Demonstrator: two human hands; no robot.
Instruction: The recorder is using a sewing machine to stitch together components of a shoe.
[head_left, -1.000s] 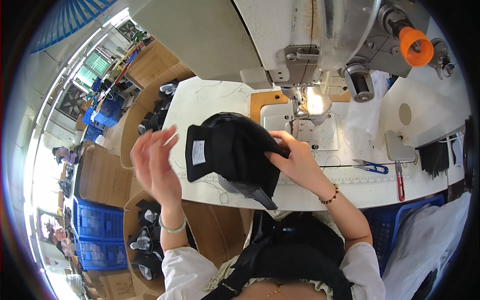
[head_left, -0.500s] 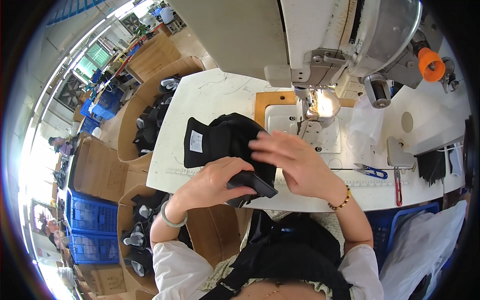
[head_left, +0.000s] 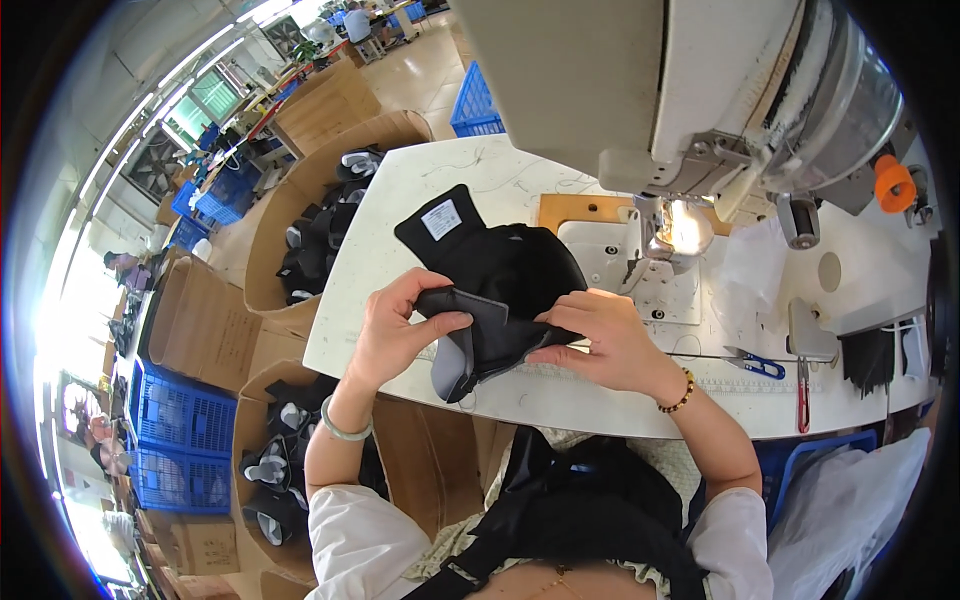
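Observation:
A black padded fabric piece [head_left: 525,265] with a grey inner side lies over the near edge of the white sewing table. Its flap with a white label [head_left: 441,220] points to the far left; I cannot tell what kind of article it is. My left hand [head_left: 400,325] is closed, pinching a folded dark edge between thumb and fingers. My right hand [head_left: 605,342] pinches the near right edge of the same piece. A grey curved part [head_left: 452,368] hangs below my left fingers. The fingertips under the fabric are partly hidden.
A sewing machine [head_left: 560,80] with a lit needle area stands beyond my hands. Blue thread snips [head_left: 756,364] and a red-handled tool [head_left: 803,395] lie at right. Cardboard boxes [head_left: 262,250] holding similar black and grey pieces stand at left, near blue crates [head_left: 185,420].
My right hand, blurred above the fabric before, now grips its near right edge. My left hand has turned and spread the folded edge. The labelled flap has shifted away from me, and the view has swung.

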